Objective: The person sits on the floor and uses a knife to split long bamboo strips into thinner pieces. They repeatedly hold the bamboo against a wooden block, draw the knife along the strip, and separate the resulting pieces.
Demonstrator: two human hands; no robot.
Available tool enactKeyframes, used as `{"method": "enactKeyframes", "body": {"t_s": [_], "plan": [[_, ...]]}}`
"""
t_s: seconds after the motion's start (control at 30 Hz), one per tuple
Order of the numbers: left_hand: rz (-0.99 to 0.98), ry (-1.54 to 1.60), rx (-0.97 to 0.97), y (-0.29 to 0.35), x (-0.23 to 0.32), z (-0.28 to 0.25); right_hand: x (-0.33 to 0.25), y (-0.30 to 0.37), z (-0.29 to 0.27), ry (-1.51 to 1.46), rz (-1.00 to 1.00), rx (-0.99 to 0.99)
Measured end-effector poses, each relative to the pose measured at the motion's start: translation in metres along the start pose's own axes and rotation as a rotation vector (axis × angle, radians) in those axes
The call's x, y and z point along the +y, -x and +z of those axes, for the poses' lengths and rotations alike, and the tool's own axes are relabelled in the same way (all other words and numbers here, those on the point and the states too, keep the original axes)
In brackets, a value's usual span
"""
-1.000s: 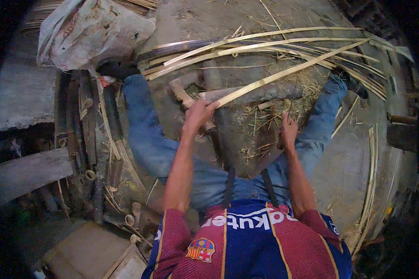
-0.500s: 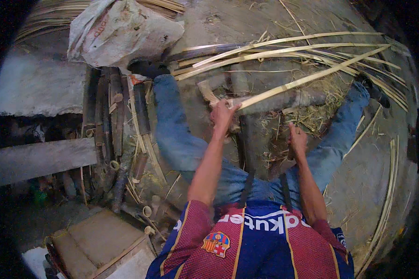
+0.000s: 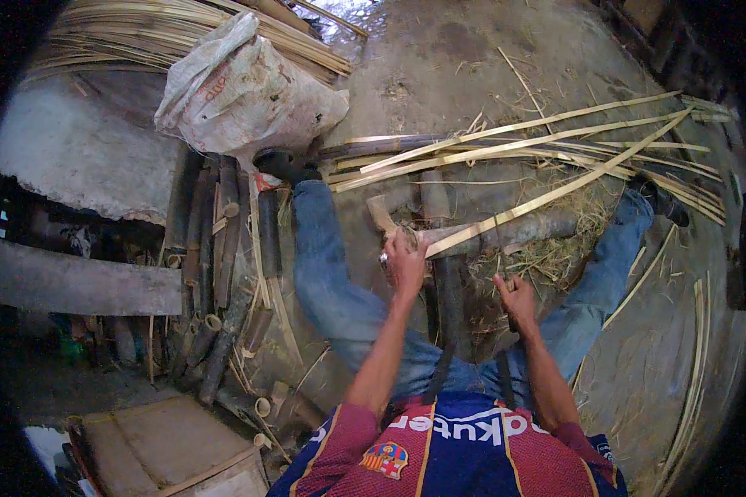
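My left hand (image 3: pixel 405 263) is closed around the near end of a long pale bamboo strip (image 3: pixel 547 197). The strip slants away to the far right, above a thick log (image 3: pixel 529 229) that lies between my spread legs. To the right and a little nearer, my right hand (image 3: pixel 518 301) is closed on a slim, dark, knife-like tool (image 3: pixel 499 258); most of it is hidden by the fingers or too thin to make out. Just beyond my left hand a short wooden stub (image 3: pixel 380 214) sticks up by the log.
More split strips (image 3: pixel 514 147) lie across the floor beyond the log, near my feet. Shavings (image 3: pixel 568 257) are heaped at the right. A whitish sack (image 3: pixel 253 95) and dark bamboo poles (image 3: pixel 203 232) stand left, beside a pale ledge (image 3: pixel 83 153). A wooden box (image 3: pixel 162 443) is near left.
The view has tilted, so the scene sits lower in it. My right hand has come slightly left, closer to my left hand, which keeps hold of the strip's end.
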State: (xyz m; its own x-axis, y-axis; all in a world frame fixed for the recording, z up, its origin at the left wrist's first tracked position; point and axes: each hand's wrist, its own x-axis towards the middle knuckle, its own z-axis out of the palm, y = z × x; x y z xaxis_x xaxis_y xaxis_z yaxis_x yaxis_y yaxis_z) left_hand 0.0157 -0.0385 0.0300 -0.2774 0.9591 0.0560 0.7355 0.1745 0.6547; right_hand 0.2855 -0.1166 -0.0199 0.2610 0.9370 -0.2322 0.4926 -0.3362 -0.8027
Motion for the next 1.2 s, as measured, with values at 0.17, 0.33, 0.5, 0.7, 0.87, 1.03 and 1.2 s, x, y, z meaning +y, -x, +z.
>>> {"method": "enactKeyframes", "body": {"t_s": [0.17,0.33,0.5,0.7,0.87,1.03,1.2], "plan": [[-0.097,0.106,0.232,0.054,-0.004,0.005,-0.011,0.002,-0.008,-0.04,-0.041,0.006],[-0.203,0.168,0.221,0.041,-0.029,0.038,0.014,-0.015,-0.01,0.003,-0.07,0.027],[-0.412,0.423,0.06,0.04,-0.116,0.069,0.023,-0.014,0.013,-0.019,-0.114,0.08],[-0.409,0.462,0.11,0.04,-0.1,0.063,-0.002,-0.001,-0.002,-0.103,-0.096,0.08],[-0.614,0.707,-0.085,0.033,-0.058,0.085,0.035,-0.012,-0.022,0.052,-0.116,0.167],[-0.672,0.688,0.126,0.047,-0.105,0.053,0.016,0.016,0.018,0.138,-0.161,0.139],[-0.666,0.995,0.159,0.026,-0.047,0.072,0.091,-0.039,-0.025,0.164,-0.16,0.376]]}}
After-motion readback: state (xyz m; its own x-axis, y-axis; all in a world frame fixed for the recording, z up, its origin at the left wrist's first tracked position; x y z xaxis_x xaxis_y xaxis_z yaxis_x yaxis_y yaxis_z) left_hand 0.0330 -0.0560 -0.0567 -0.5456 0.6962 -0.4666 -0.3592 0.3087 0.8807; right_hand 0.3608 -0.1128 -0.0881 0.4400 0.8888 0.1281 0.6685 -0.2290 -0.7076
